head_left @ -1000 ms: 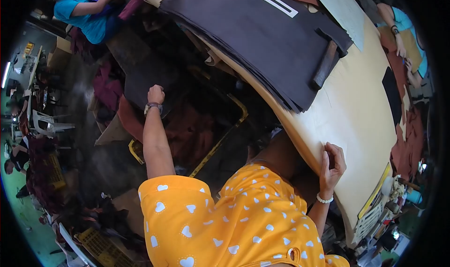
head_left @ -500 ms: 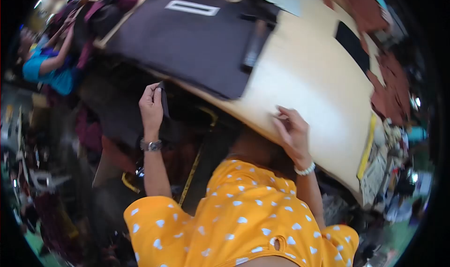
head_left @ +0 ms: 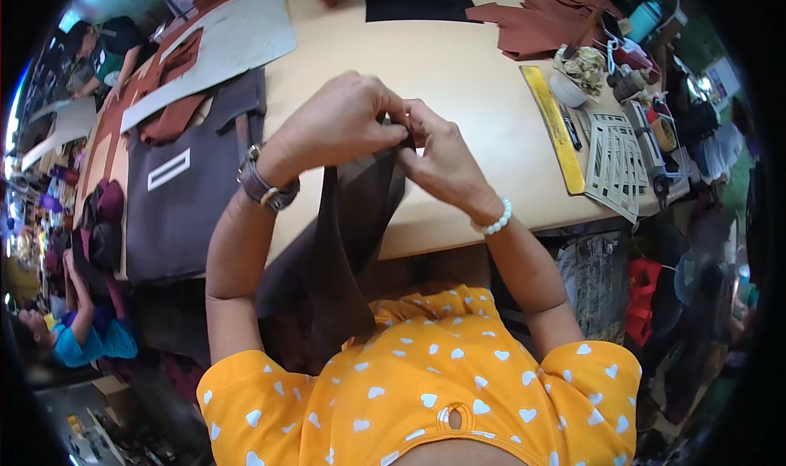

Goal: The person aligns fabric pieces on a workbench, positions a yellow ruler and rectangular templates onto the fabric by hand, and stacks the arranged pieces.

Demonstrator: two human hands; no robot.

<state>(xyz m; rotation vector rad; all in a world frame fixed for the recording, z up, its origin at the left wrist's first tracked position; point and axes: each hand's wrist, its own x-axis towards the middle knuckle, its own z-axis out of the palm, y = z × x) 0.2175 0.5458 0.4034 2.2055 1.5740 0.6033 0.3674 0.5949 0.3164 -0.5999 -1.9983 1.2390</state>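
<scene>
A dark brown sheet of leather (head_left: 340,245) hangs from both my hands over the near edge of the wooden table (head_left: 458,81). My left hand (head_left: 336,126), with a wristwatch, pinches its top edge. Right beside it, my right hand (head_left: 442,159), with a white bead bracelet, grips the same edge. The two hands touch above the table. The sheet drapes down in front of my yellow shirt with white hearts.
A stack of dark leather sheets (head_left: 184,196) with a white frame template lies at the left. A yellow ruler (head_left: 557,130), grey stencils (head_left: 614,159) and a bowl (head_left: 573,77) sit at the right. Red-brown leather pieces (head_left: 540,15) lie far back. Other people work at the left.
My left hand came up from below the table with a dark leather sheet. My right hand left the table edge and joined it. My view swung round over the table.
</scene>
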